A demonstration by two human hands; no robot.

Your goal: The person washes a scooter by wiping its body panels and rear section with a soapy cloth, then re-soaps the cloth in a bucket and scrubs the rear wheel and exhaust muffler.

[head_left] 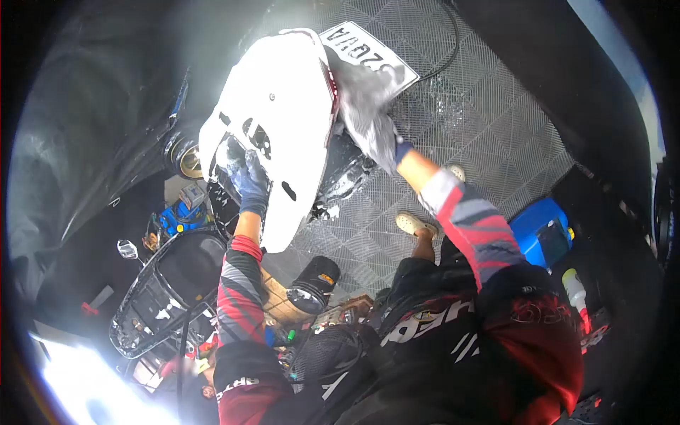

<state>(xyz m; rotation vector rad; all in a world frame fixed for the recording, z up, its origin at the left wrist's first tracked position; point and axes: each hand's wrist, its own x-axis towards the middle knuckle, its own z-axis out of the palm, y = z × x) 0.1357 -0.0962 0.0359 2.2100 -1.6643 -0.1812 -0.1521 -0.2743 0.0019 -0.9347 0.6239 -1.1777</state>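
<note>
Panel point(283, 85), big, white and glossy, takes up the upper middle of the frame, tall end up, narrow tip pointing down. Dark cut-outs break its left half, and a small slot sits nearer the tip. Tucked against its top right edge, a plate point(350, 37) with dark characters slants over the ribbed floor point(496, 134).

The person's left hand point(249, 180), in a blue glove, reaches up to the panel's left side, fingers bent against it beside the cut-outs. Across on the right edge, the right hand point(372, 131) lies along the panel, a grey-white smear of motion covering the plate's lower corner. With that blur, I can't fairly tell whether it wears or holds a cloth, nor how tightly either hand is closed.

White streaks mark a dark part point(347, 173) just below the right hand. A bucket point(322, 273) stands at lower centre, a scooter point(188, 265) at lower left, and a blue jug point(531, 230) at right, near a bottle point(572, 287).
</note>
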